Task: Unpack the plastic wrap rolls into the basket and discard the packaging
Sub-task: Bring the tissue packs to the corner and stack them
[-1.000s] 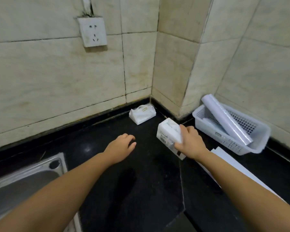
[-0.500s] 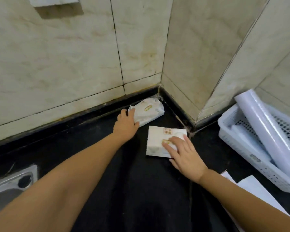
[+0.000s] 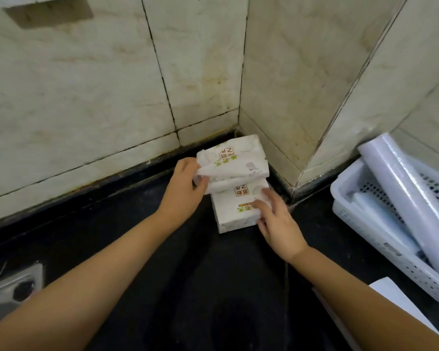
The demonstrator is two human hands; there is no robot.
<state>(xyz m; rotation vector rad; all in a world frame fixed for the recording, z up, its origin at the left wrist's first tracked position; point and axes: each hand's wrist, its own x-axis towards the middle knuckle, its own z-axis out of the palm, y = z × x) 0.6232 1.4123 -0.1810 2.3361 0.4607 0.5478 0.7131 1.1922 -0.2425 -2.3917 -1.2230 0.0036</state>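
Two white tissue packs with green and orange print sit in the wall corner on the black counter (image 3: 193, 287). My left hand (image 3: 185, 187) grips the left end of the upper pack (image 3: 238, 158), which is lifted and overlaps the lower one. My right hand (image 3: 274, 219) rests on the lower pack (image 3: 235, 211), fingers pressing its right side. At the right stands a white perforated basket (image 3: 352, 214). A long plastic wrap roll (image 3: 411, 196) leans in it, sticking out over the rim, and another roll lies flat beneath.
Tiled walls meet in a corner just behind the packs. A steel sink corner (image 3: 10, 292) shows at the lower left. White flat packaging (image 3: 401, 302) lies on the counter in front of the basket. A wall socket's lower edge (image 3: 43, 1) is at the top left.
My left hand took hold of the corner pack and lifted it over the other pack. My right hand slid the second pack toward the corner and stays on it.
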